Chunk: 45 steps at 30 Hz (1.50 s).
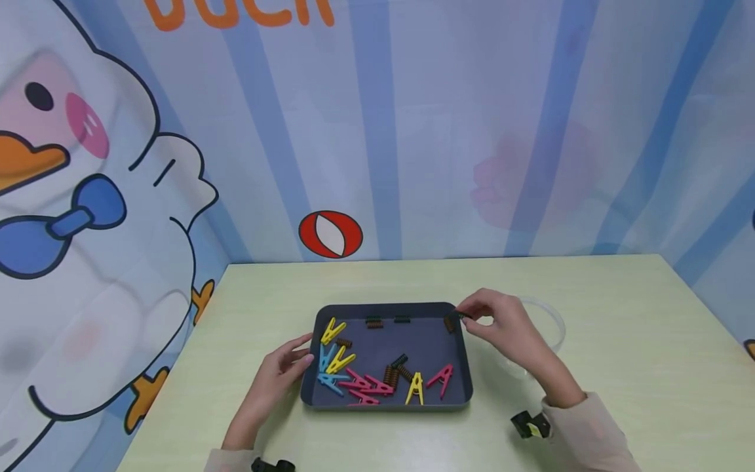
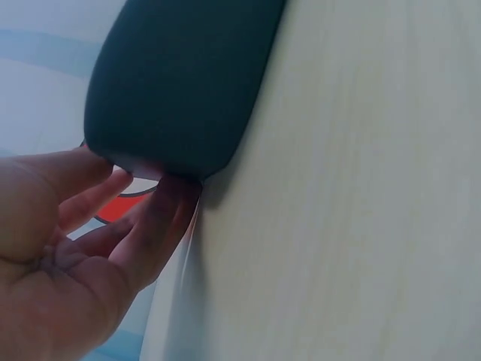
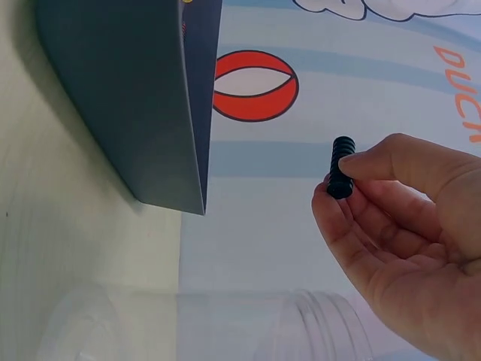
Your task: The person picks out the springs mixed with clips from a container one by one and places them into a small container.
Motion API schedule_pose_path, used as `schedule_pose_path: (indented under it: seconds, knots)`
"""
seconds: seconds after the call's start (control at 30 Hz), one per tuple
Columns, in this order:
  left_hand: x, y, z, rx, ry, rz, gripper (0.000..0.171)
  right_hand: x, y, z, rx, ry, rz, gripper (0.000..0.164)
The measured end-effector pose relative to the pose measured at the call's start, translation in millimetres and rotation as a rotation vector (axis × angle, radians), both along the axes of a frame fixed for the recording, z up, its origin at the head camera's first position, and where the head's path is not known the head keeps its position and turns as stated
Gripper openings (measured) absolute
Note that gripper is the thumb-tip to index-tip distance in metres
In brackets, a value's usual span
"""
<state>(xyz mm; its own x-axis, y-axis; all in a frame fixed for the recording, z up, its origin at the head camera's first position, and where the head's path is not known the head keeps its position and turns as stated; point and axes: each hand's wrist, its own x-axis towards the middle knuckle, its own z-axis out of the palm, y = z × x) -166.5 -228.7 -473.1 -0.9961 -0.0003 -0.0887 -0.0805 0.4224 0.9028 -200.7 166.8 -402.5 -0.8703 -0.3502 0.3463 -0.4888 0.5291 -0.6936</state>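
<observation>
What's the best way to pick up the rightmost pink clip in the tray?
From above, I'd say, since the walls of the tray surround the pink clip. Pinch the narrow end, where its legs meet: it points to the far right with bare floor around it, while the legs splay wide toward the person.

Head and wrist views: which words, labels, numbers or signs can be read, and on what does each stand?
"DUCK": orange letters on the backdrop, partly cut off at the frame edge.
Yellow-green patch on the black right-wrist device: too small to read.
None readable on the tray, clips, dark coils or clear jar.
</observation>
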Motion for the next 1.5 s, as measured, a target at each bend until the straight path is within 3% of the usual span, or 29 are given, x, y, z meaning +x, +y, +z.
schedule_pose_path:
  seconds: [0.43, 0.9, 1.5]
  knots:
    - [6.2, -0.1, -0.7, -0.02, 0.031, 0.018, 0.044, 0.8, 8.9, 4.2, -0.021, -0.014, -0.065, 0.019]
    - [2.4, 2.5, -0.7, -0.001, 0.025, 0.03, 0.044, 4.9, 34.3, 7.3, 0.014, 0.045, -0.195, 0.021]
    - [2.9, 4.2, 2.8, 0.021, 0.025, 0.033, 0.042, 5.6, 57.8, 4.6, 0.062, -0.02, -0.274, 0.018]
